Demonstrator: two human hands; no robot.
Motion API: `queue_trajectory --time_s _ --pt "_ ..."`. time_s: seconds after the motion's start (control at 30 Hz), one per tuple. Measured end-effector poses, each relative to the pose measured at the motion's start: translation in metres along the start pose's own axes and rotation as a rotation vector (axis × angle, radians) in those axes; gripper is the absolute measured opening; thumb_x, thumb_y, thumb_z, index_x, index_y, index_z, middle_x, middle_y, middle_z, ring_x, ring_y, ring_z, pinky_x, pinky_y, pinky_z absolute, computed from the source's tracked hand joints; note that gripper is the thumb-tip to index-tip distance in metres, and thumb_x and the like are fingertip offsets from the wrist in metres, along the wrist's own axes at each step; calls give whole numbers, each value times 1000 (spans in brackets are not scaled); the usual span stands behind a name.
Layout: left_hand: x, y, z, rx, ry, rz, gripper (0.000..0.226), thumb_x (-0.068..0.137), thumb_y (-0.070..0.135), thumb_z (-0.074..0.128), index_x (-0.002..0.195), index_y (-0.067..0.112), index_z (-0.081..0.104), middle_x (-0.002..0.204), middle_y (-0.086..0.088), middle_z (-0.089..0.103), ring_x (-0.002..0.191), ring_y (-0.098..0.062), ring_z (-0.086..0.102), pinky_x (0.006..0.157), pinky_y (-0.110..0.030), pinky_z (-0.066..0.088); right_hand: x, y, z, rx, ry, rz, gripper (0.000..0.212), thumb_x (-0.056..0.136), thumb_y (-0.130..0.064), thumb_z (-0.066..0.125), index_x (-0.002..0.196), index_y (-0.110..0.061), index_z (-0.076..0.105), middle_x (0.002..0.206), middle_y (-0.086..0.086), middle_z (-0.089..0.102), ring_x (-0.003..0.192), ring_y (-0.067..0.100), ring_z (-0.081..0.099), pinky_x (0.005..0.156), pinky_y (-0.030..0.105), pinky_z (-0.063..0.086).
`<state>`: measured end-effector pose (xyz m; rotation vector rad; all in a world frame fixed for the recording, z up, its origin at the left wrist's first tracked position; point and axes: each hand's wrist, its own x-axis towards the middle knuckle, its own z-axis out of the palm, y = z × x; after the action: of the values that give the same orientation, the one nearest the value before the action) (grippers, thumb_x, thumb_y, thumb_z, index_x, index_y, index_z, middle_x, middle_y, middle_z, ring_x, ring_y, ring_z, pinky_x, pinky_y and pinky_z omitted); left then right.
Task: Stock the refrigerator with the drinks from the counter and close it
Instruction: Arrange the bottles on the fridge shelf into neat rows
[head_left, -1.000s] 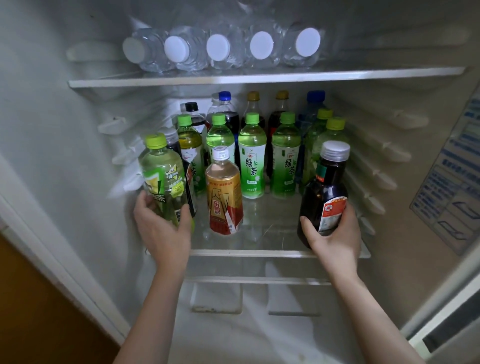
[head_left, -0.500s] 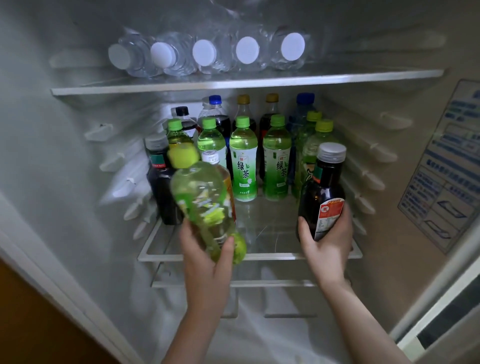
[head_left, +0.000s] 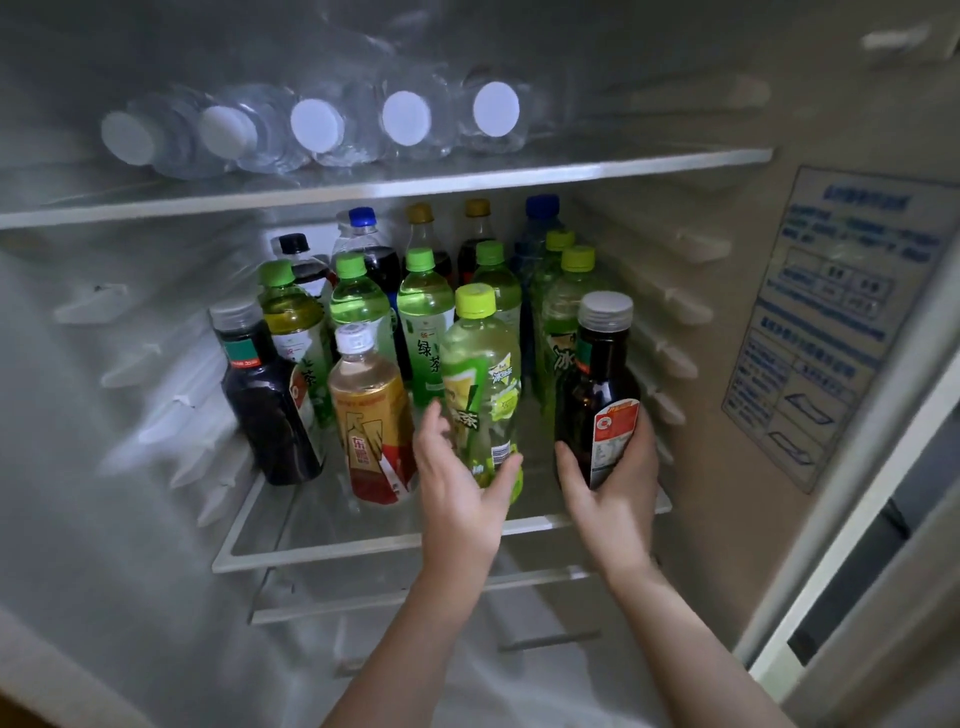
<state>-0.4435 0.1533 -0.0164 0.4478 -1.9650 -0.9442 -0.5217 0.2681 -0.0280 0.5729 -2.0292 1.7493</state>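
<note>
Reaching into the open refrigerator (head_left: 130, 519), the left hand (head_left: 460, 493) curls thumb and fingers round the lower part of a green tea bottle (head_left: 480, 374), upright at mid-frame over the front of the glass shelf (head_left: 363, 553). Just to its right, the right hand (head_left: 615, 467) grips a dark bottle (head_left: 597, 384) with a silver cap. An amber tea bottle (head_left: 371, 415) stands to the left. Water bottles (head_left: 405, 124) lie on the upper shelf (head_left: 467, 174).
</note>
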Motion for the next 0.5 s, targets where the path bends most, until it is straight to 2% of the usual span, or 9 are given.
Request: queue_trajectory --time_s 0.1,0.17,0.2,0.27,0.33,0.37,0.47,0.5 --pt "1 6 -8 15 -47 -20 105 67 28 84 146 4 19 132 -13 42 117 -25 49 96 -27 38 0 1 -2 34 -17 1 68 75 -25 74 133 -16 41 124 -2 55 118 15 52 102 42 41" --pt "7 21 -19 -58 -63 1 107 68 47 78 147 9 15 138 -6 37 122 -19 46 101 -31 38 2 1 -4 57 -17 14 66 73 -25 75 131 -21 43 123 -7 55 118 10 51 103 34 41" --pt "15 31 -27 -104 -45 21 102 71 54 72 146 12 17 140 -2 36 124 -15 44 102 -32 38 4 1 -6 69 -16 24 65 72 -26 75 129 -29 43 121 -14 54 117 4 51 102 26 39" --pt "42 50 -44 -156 31 108 77 80 54 59 141 17 29 137 4 39 126 -8 44 102 -30 39 6 0 -7 96 -24 57 68 71 -23 79 122 -46 38 117 -26 50 112 -10 48 96 9 35" --pt "83 65 -59 -135 59 212 54 86 48 51 130 17 44 127 8 48 119 -3 49 99 -22 41 7 1 -7 131 -34 100 71 70 -17 81 117 -48 38 116 -28 49 107 -19 47 89 -1 32" --pt "105 71 -63 -125 27 236 44 89 45 49 124 19 48 120 9 54 113 -3 52 96 -22 43 7 2 -8 150 -37 112 70 69 -15 82 115 -47 40 114 -29 50 105 -23 46 85 -4 32" --pt "160 82 -58 -36 -167 159 21 95 33 50 115 26 52 112 10 60 109 -12 58 98 -37 47 9 6 -14 198 -71 131 70 69 -9 82 111 -47 42 106 -39 52 100 -28 46 78 -8 31" --pt "175 83 -53 6 -237 146 18 96 28 52 113 26 56 111 8 62 110 -13 58 99 -34 46 10 7 -16 210 -90 136 69 69 -8 82 111 -47 43 104 -42 53 100 -28 46 77 -8 32"
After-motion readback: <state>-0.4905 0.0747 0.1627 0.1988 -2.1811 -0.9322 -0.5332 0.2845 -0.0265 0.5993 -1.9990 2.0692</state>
